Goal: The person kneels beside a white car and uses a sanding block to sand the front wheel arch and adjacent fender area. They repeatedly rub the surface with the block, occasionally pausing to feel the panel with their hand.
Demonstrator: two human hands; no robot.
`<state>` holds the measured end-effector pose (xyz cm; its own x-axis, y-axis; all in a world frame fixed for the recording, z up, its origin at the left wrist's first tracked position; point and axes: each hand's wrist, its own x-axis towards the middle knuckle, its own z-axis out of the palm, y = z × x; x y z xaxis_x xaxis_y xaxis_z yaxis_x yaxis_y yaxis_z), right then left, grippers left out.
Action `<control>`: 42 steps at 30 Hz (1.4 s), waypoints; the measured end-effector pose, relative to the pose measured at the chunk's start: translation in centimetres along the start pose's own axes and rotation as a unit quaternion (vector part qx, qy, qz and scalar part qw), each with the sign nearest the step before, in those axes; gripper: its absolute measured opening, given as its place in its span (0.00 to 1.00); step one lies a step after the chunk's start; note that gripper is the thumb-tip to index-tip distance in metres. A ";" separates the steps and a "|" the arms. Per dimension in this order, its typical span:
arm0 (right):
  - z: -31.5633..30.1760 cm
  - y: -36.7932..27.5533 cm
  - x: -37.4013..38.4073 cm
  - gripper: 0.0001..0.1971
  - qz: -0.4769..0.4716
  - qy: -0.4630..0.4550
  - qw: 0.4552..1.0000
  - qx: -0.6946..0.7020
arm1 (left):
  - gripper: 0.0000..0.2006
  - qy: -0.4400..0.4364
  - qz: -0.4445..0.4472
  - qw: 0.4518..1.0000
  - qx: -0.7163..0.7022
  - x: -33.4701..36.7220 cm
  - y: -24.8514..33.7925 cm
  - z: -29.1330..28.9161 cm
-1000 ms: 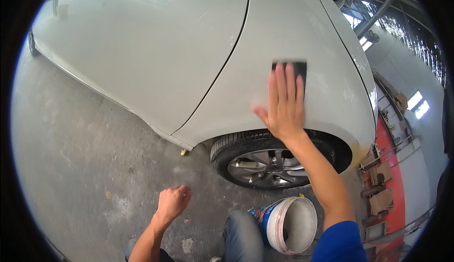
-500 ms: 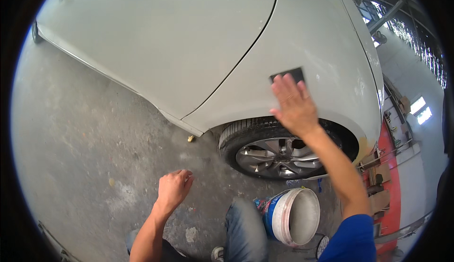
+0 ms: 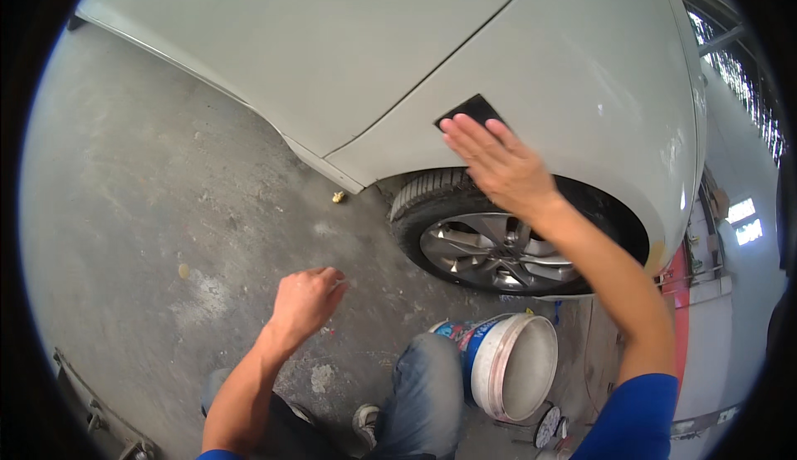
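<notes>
My right hand (image 3: 505, 168) lies with fingers stretched flat over a black sheet of sandpaper (image 3: 471, 108), pressing it to the pale car's rear side panel (image 3: 581, 119) above the wheel arch. The sheet's far corner and edges stick out beyond my fingertips; the rest is covered by the hand. Below, the wheel (image 3: 444, 248) with its grey spoked rim is partly hidden by my right forearm. Over the floor, away from the car, hangs my left hand (image 3: 309, 300), its fingers loosely curled, with nothing visible in them.
A white and blue bucket (image 3: 496, 369) stands tilted in view beside my knee (image 3: 427, 385), close to the wheel. A small yellowish lump (image 3: 339, 198) lies on the concrete floor (image 3: 207, 203). Round disc-like items (image 3: 548, 427) sit by the bucket. Shelving stands at the right.
My right hand and the sandpaper have slid left along the panel toward the door seam. The view has shifted a little; my left hand stays curled over the floor.
</notes>
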<state>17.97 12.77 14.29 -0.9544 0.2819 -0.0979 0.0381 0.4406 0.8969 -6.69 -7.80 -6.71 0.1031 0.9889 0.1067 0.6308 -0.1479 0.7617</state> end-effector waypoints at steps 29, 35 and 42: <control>2.9 -6.4 2.2 0.23 0.076 0.128 0.987 0.064 | 0.07 0.021 -0.031 0.999 -0.015 -1.0 2.8 -1.0; -1.9 -5.5 -6.7 0.20 0.181 0.120 0.946 0.240 | 0.06 -0.019 -0.027 0.999 0.013 -1.6 3.2 -0.6; -8.6 -16.1 -38.5 0.29 0.764 0.118 0.340 0.535 | 0.12 0.145 0.193 0.968 0.073 6.6 8.7 -1.7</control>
<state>51.51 -12.51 7.31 0.4306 0.8579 0.2803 0.5074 0.0267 -0.8613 -1.85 -2.53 1.67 0.1460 0.8188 0.5553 0.6920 -0.4856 0.5342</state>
